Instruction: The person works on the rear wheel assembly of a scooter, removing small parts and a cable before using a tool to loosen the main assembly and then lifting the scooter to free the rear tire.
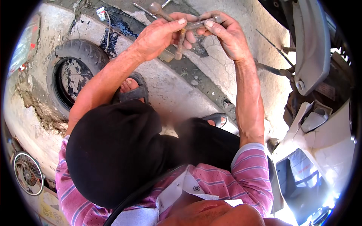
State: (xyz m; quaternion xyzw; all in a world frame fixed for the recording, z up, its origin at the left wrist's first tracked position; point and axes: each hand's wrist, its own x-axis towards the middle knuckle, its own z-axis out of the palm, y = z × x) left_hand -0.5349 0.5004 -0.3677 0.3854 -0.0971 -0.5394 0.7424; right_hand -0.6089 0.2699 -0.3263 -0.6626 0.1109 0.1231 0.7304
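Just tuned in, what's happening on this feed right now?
A person crouches on cracked concrete, both arms stretched forward. The left hand and right hand together grip a rusty multi-arm socket wrench, fingers closed around its arms in front of them. A worn tyre lies on the ground to the left, and a scooter's white body panels stand at the right. The feet are in sandals.

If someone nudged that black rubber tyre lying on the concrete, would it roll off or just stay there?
The black rubber tyre lies flat on the cracked concrete ground, so it would probably slide, not roll. With no rim inside, it likely flexes somewhat and seems fairly light.
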